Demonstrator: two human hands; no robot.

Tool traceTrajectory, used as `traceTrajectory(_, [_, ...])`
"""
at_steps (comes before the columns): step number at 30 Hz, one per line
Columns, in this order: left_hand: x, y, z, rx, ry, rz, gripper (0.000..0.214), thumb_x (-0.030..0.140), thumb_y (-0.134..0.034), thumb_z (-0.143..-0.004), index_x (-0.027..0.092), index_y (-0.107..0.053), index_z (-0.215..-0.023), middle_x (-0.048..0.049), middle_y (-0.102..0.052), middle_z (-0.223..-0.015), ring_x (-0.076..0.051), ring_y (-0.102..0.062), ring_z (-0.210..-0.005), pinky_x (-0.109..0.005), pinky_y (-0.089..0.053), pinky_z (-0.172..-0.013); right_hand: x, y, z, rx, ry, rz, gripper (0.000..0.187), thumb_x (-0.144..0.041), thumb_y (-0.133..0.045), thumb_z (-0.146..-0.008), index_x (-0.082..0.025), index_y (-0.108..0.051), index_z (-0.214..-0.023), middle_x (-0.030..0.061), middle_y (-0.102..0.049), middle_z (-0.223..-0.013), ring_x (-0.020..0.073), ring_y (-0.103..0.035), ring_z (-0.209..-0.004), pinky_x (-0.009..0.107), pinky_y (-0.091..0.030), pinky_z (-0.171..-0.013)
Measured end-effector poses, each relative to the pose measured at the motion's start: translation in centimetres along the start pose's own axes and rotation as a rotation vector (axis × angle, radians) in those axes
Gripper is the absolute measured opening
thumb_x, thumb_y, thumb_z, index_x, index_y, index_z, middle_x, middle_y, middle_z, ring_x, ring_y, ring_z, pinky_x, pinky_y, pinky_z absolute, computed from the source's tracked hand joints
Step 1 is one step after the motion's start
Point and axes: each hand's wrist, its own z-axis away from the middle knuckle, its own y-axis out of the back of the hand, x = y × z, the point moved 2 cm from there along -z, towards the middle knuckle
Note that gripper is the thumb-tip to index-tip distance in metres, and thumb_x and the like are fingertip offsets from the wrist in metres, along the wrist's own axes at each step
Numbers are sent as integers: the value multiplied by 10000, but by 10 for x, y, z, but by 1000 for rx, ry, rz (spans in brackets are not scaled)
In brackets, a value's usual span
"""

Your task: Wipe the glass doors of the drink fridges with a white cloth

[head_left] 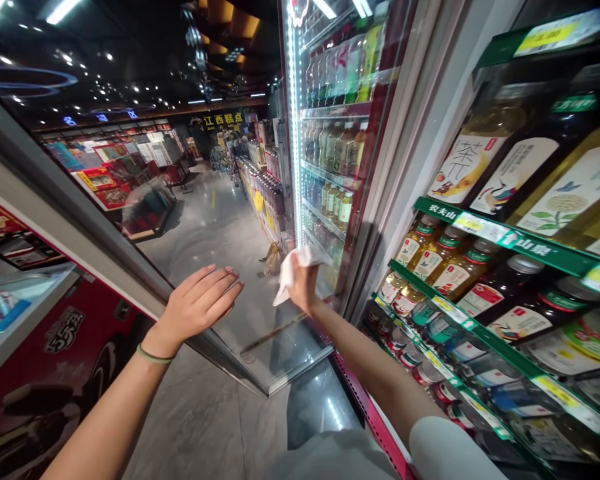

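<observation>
My right hand (305, 283) is closed around a white cloth (289, 275), a crumpled piece held up at the glass door (260, 267). Whether the cloth presses on the pane I cannot tell. The glass door stands swung out from a drinks fridge, with a grey metal frame (215, 357) round it. At the frame's left side is my left hand (205, 300), fingers stretched out and close together, lying over or against the door; its thumb is hidden. A thin green band (155, 356) circles that wrist.
Fridge shelves (480, 313) full of bottled drinks rise close on my right, with green price strips. Another lit drinks fridge (335, 133) shows beyond. A red freezer chest (65, 347) stands at left. Past the glass runs a shop aisle (195, 220) between goods displays.
</observation>
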Motion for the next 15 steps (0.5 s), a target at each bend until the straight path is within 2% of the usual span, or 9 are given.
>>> traceTrajectory(2, [1, 2, 3, -4, 22, 5, 301, 214, -727, -885, 264, -701, -1181, -37, -769, -1146, -210, -706, -1151, -395, -533, -1092, -17, -3, 9, -39, 59, -1, 515, -341, -522, -936, -260, -592, -1440, 146, -591, -1411, 392, -482, -1361, 589, -408, -1120])
traceTrajectory(4, [2, 4, 11, -22, 69, 23, 333, 211, -718, -892, 278, -689, -1217, -36, -767, -1151, -211, -699, -1170, -401, -528, -1101, -18, 3, 1, -8, 66, -6, 553, -295, -537, -910, -235, -577, -1458, 161, -568, -1445, 391, -458, -1383, 591, -359, -1157])
traceTrajectory(5, [3, 5, 16, -30, 91, 29, 347, 201, -711, -896, 283, -683, -1232, -35, -766, -1151, -210, -698, -1174, -402, -528, -1103, -15, 7, -7, 36, 40, -9, 577, -279, -532, -902, -209, -558, -1474, 179, -549, -1463, 395, -439, -1396, 601, -333, -1169])
traceTrajectory(7, [6, 8, 30, -40, 122, 29, 366, 160, -701, -897, 274, -679, -1244, -41, -768, -1144, -207, -702, -1164, -397, -531, -1098, -11, 15, -23, 206, -142, 13, 602, -243, -464, -923, -142, -496, -1516, 217, -516, -1489, 406, -388, -1425, 634, -271, -1183])
traceTrajectory(9, [10, 10, 44, -40, 152, 38, 387, 118, -692, -897, 265, -675, -1254, -44, -771, -1138, -200, -706, -1156, -381, -537, -1086, -21, 14, -27, 266, -195, 24, 609, -259, -432, -945, -123, -460, -1539, 230, -524, -1477, 421, -370, -1426, 642, -259, -1167])
traceTrajectory(11, [14, 11, 59, -35, 199, 80, 411, 102, -674, -907, 274, -664, -1281, -42, -772, -1139, -193, -702, -1165, -366, -542, -1075, -42, 5, -17, 131, -30, 13, 585, -310, -460, -953, -163, -502, -1517, 213, -589, -1406, 422, -439, -1361, 603, -316, -1110])
traceTrajectory(13, [19, 13, 72, -44, 253, 140, 431, 101, -650, -925, 289, -648, -1314, -40, -769, -1153, -188, -692, -1186, -357, -542, -1071, -66, -5, -2, -59, 180, -13, 509, -349, -504, -949, -241, -606, -1436, 165, -675, -1280, 373, -547, -1233, 522, -376, -1027])
traceTrajectory(15, [24, 14, 85, -57, 283, 185, 431, 99, -635, -935, 287, -645, -1322, -44, -767, -1160, -187, -687, -1197, -358, -537, -1078, -82, -7, 6, -172, 286, -27, 435, -370, -519, -959, -296, -676, -1358, 124, -730, -1142, 310, -603, -1112, 454, -392, -963])
